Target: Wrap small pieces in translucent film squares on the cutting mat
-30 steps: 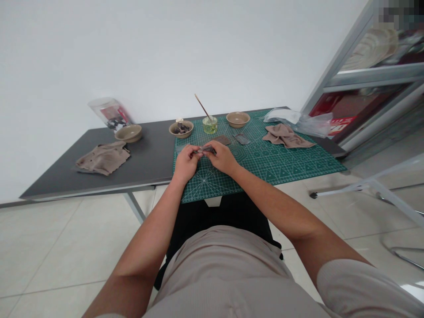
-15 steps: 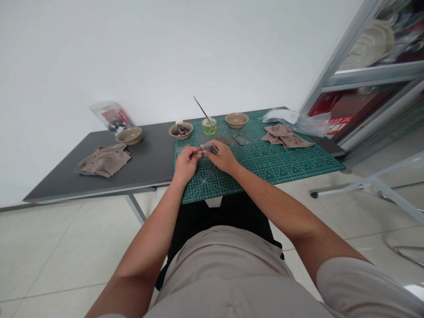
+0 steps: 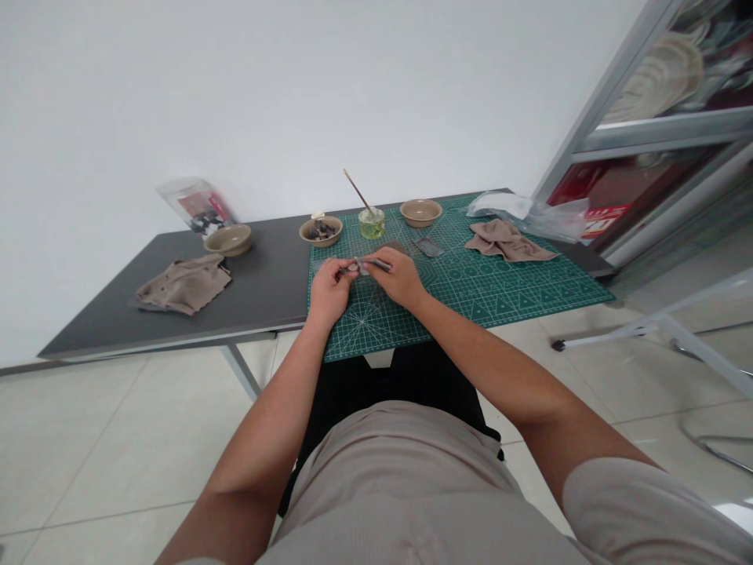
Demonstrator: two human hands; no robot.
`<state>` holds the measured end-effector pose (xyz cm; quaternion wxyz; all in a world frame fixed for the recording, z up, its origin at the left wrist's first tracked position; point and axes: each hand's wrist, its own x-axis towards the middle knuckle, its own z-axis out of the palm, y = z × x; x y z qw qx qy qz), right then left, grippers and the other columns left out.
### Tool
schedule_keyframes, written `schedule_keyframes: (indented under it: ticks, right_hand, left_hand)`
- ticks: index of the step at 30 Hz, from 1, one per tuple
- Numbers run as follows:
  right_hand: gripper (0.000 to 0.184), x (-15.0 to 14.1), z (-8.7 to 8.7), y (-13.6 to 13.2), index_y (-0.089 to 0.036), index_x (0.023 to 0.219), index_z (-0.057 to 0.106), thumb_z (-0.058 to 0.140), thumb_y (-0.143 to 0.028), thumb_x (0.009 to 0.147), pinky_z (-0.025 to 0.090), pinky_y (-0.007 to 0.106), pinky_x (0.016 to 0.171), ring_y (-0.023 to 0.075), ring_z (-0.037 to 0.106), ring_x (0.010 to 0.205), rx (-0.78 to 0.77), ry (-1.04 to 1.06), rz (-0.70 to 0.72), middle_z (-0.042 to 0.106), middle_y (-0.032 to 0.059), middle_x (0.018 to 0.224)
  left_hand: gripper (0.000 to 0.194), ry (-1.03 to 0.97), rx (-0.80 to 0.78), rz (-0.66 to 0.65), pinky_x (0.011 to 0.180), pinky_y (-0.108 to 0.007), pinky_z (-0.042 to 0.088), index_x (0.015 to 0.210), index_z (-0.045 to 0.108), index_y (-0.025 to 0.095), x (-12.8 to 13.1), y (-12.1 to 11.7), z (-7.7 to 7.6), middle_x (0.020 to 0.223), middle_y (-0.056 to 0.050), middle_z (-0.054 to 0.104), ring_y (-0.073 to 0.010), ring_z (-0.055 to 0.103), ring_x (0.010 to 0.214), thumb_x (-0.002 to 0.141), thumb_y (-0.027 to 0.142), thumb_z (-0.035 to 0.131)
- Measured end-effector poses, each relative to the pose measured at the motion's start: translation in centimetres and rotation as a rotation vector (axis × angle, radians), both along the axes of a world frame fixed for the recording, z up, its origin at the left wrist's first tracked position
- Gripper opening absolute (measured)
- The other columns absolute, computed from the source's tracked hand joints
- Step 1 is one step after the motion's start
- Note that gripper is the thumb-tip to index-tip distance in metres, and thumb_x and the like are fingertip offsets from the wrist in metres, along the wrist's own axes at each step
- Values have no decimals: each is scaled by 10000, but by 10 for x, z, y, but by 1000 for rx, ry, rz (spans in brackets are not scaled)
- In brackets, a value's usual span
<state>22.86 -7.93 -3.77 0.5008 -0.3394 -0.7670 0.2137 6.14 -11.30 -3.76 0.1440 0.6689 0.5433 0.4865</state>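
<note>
Over the green cutting mat [image 3: 471,290], my two hands meet fingertip to fingertip. My left hand [image 3: 332,289] is closed in a pinch around a small dark piece with a pale spot [image 3: 351,267], too small to name. Between the thumb and fingers of my right hand [image 3: 400,276] is a thin grey sheet [image 3: 376,264] like sandpaper, seen nearly edge-on and touching or very close to the small piece. Just behind my right hand lies a brown flat piece [image 3: 395,246], partly covered. A second grey sheet [image 3: 428,246] rests on the mat further right.
Behind the hands stand a bowl of dark pieces [image 3: 321,231], a glass jar [image 3: 372,224] with a brush-like stick [image 3: 358,190], and a tan bowl [image 3: 420,212]. Brown cloths [image 3: 509,241] and a plastic bag [image 3: 547,216] lie right; another bowl [image 3: 229,240] and cloth [image 3: 183,285] left.
The grey sheet in my right hand has tilted from showing its face to nearly edge-on. My right fingers have shifted slightly; my left hand stays about where it was.
</note>
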Motion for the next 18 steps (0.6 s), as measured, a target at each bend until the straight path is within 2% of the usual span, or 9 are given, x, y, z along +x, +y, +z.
schedule_keyframes:
  ticks: [3, 8, 18]
  right_hand:
    - [151, 0, 0, -1, -201, 918, 729, 629, -305, 874, 472, 306, 799, 175, 628, 849, -26, -4, -37, 705, 35, 892]
    - [166, 0, 0, 0, -192, 915, 732, 647, -324, 862, 462, 289, 770, 163, 630, 813, -61, 1, 44, 709, 31, 881]
    - [174, 3, -1, 5, -196, 840, 718, 637, -350, 844, 431, 279, 696, 162, 606, 726, -147, -33, 53, 689, 0, 761]
  left_hand:
    - [118, 13, 10, 7, 769, -297, 462, 880, 663, 204, 1, -1, 1, 857, -7, 614, -146, 556, 759, 789, 155, 607]
    - [105, -13, -16, 0, 750, -292, 465, 868, 649, 198, 0, -1, 2, 874, -8, 608, -141, 560, 754, 783, 155, 603]
    - [102, -15, -56, -85, 709, -285, 457, 855, 651, 212, -4, 1, 0, 831, 4, 601, -133, 539, 700, 778, 175, 595]
